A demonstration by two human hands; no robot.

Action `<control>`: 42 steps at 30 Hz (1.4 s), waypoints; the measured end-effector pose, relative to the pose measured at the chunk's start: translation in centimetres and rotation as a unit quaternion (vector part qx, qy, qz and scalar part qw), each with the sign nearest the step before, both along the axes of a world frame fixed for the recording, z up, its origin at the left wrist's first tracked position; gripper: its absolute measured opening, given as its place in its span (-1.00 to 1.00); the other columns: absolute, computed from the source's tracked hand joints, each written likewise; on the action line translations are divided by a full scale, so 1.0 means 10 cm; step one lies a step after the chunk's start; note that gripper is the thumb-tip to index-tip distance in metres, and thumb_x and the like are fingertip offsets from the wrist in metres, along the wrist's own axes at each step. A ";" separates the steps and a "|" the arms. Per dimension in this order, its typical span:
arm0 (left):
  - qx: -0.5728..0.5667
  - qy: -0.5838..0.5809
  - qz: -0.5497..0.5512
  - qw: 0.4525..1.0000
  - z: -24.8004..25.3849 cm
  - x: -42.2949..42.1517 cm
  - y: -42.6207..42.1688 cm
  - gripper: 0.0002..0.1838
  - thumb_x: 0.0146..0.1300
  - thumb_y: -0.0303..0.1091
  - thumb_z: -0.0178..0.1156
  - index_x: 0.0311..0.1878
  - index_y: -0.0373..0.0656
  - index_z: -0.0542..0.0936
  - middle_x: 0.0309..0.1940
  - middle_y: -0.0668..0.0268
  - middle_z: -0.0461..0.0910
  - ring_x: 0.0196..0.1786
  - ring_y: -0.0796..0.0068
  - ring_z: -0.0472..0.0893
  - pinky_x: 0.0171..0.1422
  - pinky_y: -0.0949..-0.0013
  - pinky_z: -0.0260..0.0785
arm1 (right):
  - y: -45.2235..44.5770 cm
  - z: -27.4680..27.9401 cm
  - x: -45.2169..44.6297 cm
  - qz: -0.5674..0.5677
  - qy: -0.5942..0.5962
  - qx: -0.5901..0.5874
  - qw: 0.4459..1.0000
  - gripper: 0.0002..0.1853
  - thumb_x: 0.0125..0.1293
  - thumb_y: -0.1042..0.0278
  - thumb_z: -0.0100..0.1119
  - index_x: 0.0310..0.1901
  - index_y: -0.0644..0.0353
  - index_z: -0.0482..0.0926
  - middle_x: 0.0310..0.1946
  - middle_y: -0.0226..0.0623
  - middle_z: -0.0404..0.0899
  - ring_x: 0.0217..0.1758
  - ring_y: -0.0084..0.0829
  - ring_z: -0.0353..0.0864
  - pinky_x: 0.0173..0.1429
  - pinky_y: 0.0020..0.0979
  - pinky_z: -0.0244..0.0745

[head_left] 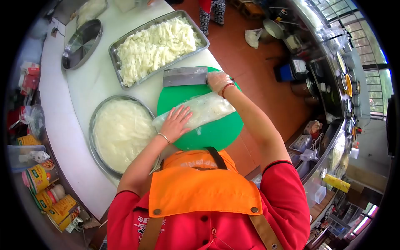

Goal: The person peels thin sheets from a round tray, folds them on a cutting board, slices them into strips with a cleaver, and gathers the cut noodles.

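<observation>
On a round green board (pixel 223 128) lies a long white translucent roll (pixel 208 109). My left hand (pixel 176 123) rests flat on the roll's left end, fingers spread. My right hand (pixel 219 81), in a clear plastic glove, is closed round the handle of a cleaver (pixel 184 77). The cleaver's wide blade lies over the board's upper edge, above the roll and apart from it. To the left of the board is a round metal tray (pixel 95 143) with white translucent sheets (pixel 123 133) in it. A rectangular metal tray (pixel 203 41) behind the board holds a heap of white strips (pixel 156 48).
An empty round pan (pixel 82 43) stands at the upper left of the white table (pixel 66 100). Another person's patterned legs (pixel 211 16) show at the top. Shelves with yellow packages (pixel 62 210) are at the left; a counter with bowls (pixel 348 85) runs along the right.
</observation>
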State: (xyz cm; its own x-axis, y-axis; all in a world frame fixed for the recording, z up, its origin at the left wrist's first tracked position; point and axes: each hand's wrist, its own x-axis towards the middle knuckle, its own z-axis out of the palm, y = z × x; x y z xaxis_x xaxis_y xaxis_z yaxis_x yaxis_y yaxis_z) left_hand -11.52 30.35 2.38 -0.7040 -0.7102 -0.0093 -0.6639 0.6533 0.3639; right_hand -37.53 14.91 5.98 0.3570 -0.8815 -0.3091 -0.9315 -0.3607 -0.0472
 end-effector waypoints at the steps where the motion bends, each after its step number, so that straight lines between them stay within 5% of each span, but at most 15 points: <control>1: 0.000 0.001 -0.003 1.000 0.01 0.01 -0.01 -0.30 0.31 -0.06 0.22 0.47 -0.06 0.29 0.53 0.24 0.17 0.57 0.18 0.11 0.63 -0.01 -0.09 | -0.02 0.06 -0.04 -0.010 -0.013 -0.020 1.000 -0.79 0.33 0.23 0.14 -0.16 0.13 0.68 -0.13 -0.03 0.69 0.01 -0.05 0.69 0.06 -0.10 0.59; 5: 0.032 0.036 0.018 0.999 0.32 -0.13 -0.21 -0.34 0.31 -0.18 0.21 0.45 -0.08 0.31 0.47 0.17 0.25 0.52 0.13 0.21 0.58 -0.03 0.04 | 0.13 0.56 -0.20 -0.052 -0.022 -0.031 0.998 -0.80 0.38 0.28 0.08 -0.20 0.14 0.67 -0.13 -0.04 0.69 -0.03 -0.06 0.71 0.05 -0.11 0.61; 8: -0.143 0.142 -0.019 0.979 0.87 -0.42 -0.69 -0.39 0.28 -0.36 0.16 0.43 -0.11 0.34 0.41 0.12 0.31 0.46 0.12 0.29 0.55 -0.02 0.12 | 0.62 0.70 -0.50 -0.155 -0.148 -0.047 0.976 -0.75 0.37 0.20 0.11 -0.10 0.19 0.57 -0.18 0.04 0.66 -0.09 0.04 0.67 0.00 -0.04 0.57; 13: -0.275 0.102 -0.120 0.949 1.15 -1.12 -1.44 -0.40 0.26 -0.47 0.09 0.40 -0.10 0.34 0.39 0.12 0.33 0.45 0.17 0.33 0.57 0.02 0.10 | 1.54 0.46 -0.94 -0.265 -0.240 -0.070 0.931 -0.70 0.35 0.16 0.16 -0.04 0.18 0.50 -0.19 0.08 0.63 -0.13 0.11 0.63 -0.06 0.01 0.53; 16: -0.294 0.096 -0.225 0.924 0.90 -1.55 -1.74 -0.58 0.24 -0.45 0.07 0.20 -0.15 0.49 0.20 0.16 0.50 0.33 0.23 0.44 0.47 0.10 0.24 | 1.89 0.50 -0.99 -0.318 -0.231 -0.066 0.917 -0.67 0.37 0.12 0.20 -0.05 0.21 0.46 -0.22 0.10 0.61 -0.15 0.14 0.61 -0.10 0.02 0.50; 19: -0.199 -0.039 -0.289 0.936 0.82 -1.89 -1.83 -0.79 0.21 -0.42 0.09 -0.10 -0.16 0.57 -0.09 0.26 0.60 0.12 0.30 0.55 0.29 0.23 0.36 | 2.03 0.60 -0.93 -0.350 -0.207 -0.032 0.913 -0.67 0.37 0.11 0.18 -0.05 0.20 0.45 -0.21 0.10 0.61 -0.15 0.14 0.62 -0.12 0.04 0.51; 20: -0.230 0.012 -0.301 0.925 0.65 -1.96 -1.86 -0.92 0.16 -0.39 0.12 -0.28 -0.09 0.57 -0.32 0.35 0.59 -0.11 0.35 0.60 0.07 0.28 0.43 | 2.07 0.53 -0.91 -0.357 -0.218 -0.032 0.908 -0.67 0.38 0.10 0.16 -0.05 0.20 0.44 -0.20 0.10 0.61 -0.13 0.13 0.62 -0.11 0.04 0.51; 23: -0.182 -0.077 -0.328 0.924 0.25 -2.09 -1.92 -0.93 0.14 -0.38 0.14 -0.30 -0.03 0.58 -0.37 0.36 0.58 -0.19 0.33 0.62 -0.04 0.23 0.48 | 2.07 0.14 -0.89 -0.384 -0.172 -0.005 0.907 -0.65 0.36 0.04 0.13 -0.12 0.19 0.47 -0.24 0.07 0.65 -0.15 0.09 0.66 -0.12 0.03 0.55; 24: -0.201 0.016 -0.339 0.919 0.20 -2.09 -1.96 -0.96 0.12 -0.38 0.16 -0.35 -0.01 0.58 -0.40 0.35 0.58 -0.23 0.31 0.63 -0.14 0.21 0.50 | 2.09 0.12 -0.89 -0.384 -0.184 -0.021 0.905 -0.66 0.36 0.05 0.14 -0.14 0.21 0.46 -0.27 0.07 0.65 -0.18 0.08 0.66 -0.13 0.04 0.55; 27: -0.204 0.020 -0.335 0.920 0.13 -2.04 -2.03 -0.98 0.10 -0.37 0.18 -0.38 -0.03 0.56 -0.39 0.35 0.58 -0.21 0.30 0.63 -0.13 0.22 0.51 | 2.22 0.19 -0.91 -0.327 -0.226 -0.074 0.915 -0.65 0.36 0.04 0.17 -0.14 0.20 0.46 -0.28 0.04 0.64 -0.20 0.07 0.66 -0.15 0.04 0.54; 36: -0.146 -0.087 -0.316 0.934 0.30 -2.05 -2.15 -0.88 0.09 -0.25 0.32 -0.39 -0.05 0.62 -0.36 0.33 0.64 -0.16 0.28 0.65 -0.09 0.22 0.54 | 2.30 0.28 -0.91 -0.389 -0.230 -0.073 0.889 -0.66 0.35 0.02 0.19 -0.16 0.16 0.49 -0.27 0.01 0.63 -0.17 0.06 0.64 -0.11 -0.03 0.54; 39: -0.144 -0.063 -0.311 0.938 0.51 -2.03 -2.04 -0.83 0.07 -0.19 0.36 -0.41 -0.05 0.65 -0.34 0.32 0.67 -0.15 0.28 0.66 -0.08 0.21 0.54 | 2.40 0.49 -0.94 -0.354 -0.237 -0.065 0.902 -0.71 0.39 0.18 0.18 -0.11 0.22 0.41 -0.27 0.03 0.58 -0.19 0.07 0.62 -0.15 -0.02 0.51; 42: -0.162 -0.088 -0.302 0.935 0.46 -2.03 -1.94 -0.83 0.07 -0.18 0.36 -0.42 -0.05 0.64 -0.34 0.32 0.66 -0.16 0.28 0.66 -0.09 0.22 0.54 | 2.38 0.52 -0.86 -0.420 -0.275 0.013 0.865 -0.71 0.41 0.16 0.16 -0.10 0.22 0.41 -0.25 0.04 0.57 -0.19 0.08 0.62 -0.14 -0.01 0.51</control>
